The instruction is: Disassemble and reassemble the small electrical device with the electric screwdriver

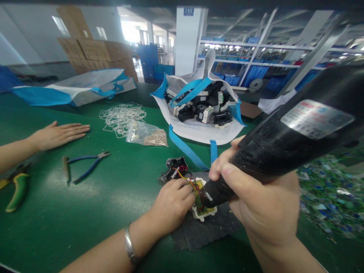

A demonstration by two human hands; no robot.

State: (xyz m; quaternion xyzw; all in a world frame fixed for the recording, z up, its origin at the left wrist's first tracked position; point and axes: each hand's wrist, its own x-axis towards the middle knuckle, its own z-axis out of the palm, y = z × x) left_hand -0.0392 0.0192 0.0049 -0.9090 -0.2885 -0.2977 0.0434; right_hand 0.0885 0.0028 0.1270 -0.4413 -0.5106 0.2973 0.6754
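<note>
My right hand (pixel 264 208) is wrapped round a large black electric screwdriver (pixel 273 140) with a silver label. The tool slants down to the left, its nose over a cream plastic housing (pixel 203 218) that lies opened, with a circuit board and wires inside. My left hand (pixel 173 201), a metal bracelet at its wrist, has its fingers curled against the housing's left edge; the fingertips are partly hidden. Red, yellow and black wires (pixel 187 177) join the housing to a black part (pixel 174 168) behind my left hand. The screwdriver's tip is hidden. A dark cloth (pixel 199 233) lies underneath.
Another person's hand (pixel 61 135) rests flat at the left, near blue-handled pliers (pixel 88 167) and green-handled pliers (pixel 21 189). Ahead are a bag of screws (pixel 155 137), white loops (pixel 122 117) and a large bag (pixel 193 125) of black-and-white units. Green-blue pieces (pixel 332 197) heap at right.
</note>
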